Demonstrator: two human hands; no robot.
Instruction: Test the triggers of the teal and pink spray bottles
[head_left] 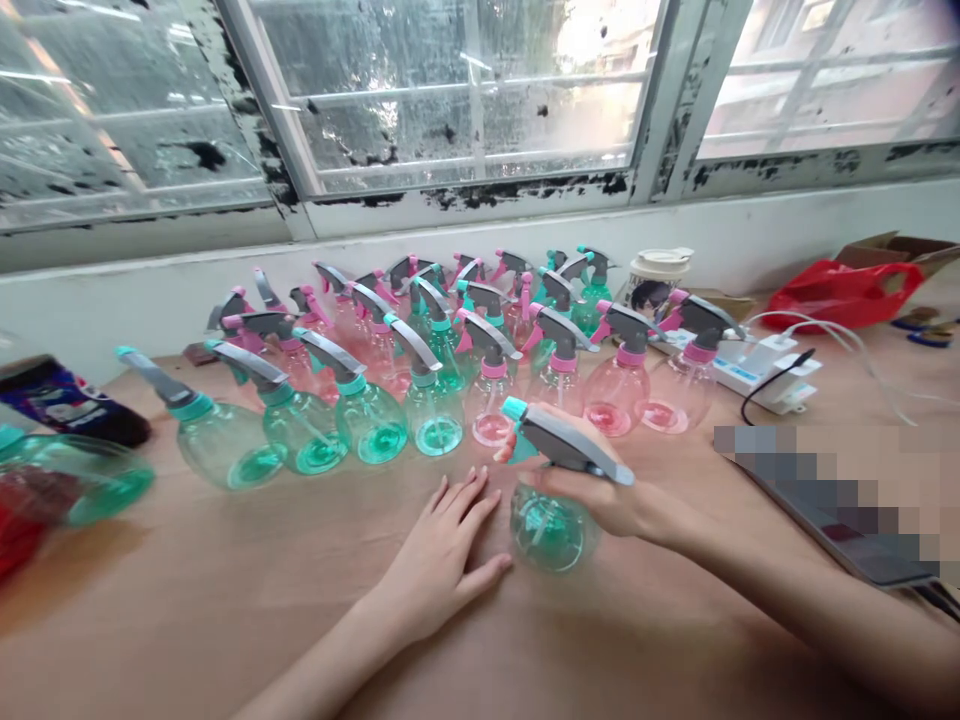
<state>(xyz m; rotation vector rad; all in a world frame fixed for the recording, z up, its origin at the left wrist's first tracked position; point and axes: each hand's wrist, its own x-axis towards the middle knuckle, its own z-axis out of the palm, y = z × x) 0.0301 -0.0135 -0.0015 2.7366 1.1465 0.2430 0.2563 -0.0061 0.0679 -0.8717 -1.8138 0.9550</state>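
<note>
My right hand is wrapped round the neck of a green spray bottle, its fingers at the trigger below the grey and teal head. Flat on the table lies my left hand, fingers spread and holding nothing, just left of that bottle. Behind both hands stand several green spray bottles and pink spray bottles in rows. A lone green spray bottle is cut off by the left edge, with something red beside it.
Against the wall stand a lidded paper cup and a red plastic bag. A white power strip with cables lies to the right, near a phone. A dark Pepsi bottle lies at left on the wooden table.
</note>
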